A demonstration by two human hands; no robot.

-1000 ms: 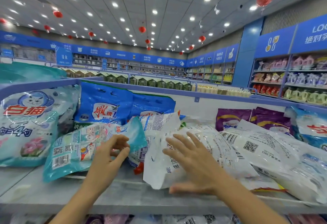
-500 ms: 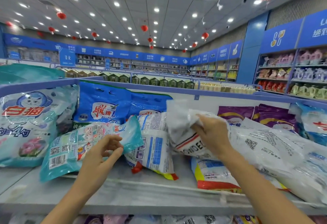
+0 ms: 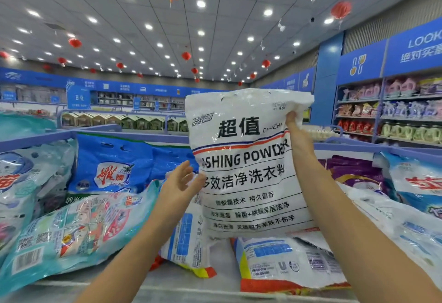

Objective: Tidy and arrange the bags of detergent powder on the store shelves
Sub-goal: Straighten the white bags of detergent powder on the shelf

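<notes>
The soft, likely heavy white bag [image 3: 246, 171] is pinched at its top corner by the right grip [image 3: 297, 138]; the released left grip [image 3: 178, 183] is needed underneath.

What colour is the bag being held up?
The bag is white with black lettering and red and blue stripes; head view.

The white washing powder bag [image 3: 246, 166], which a second ago lay flat on the shelf [image 3: 167, 286] under the right grip's [image 3: 296, 132] open palm, is now lifted clear and held upright by its upper right edge, printed front facing the person. A white and blue bag with an orange-red edge [image 3: 282, 262] is uncovered where it lay. The left grip [image 3: 179, 183] has left the teal bag [image 3: 71, 231] and risen, fingers spread, to the lifted bag's left edge.
</notes>
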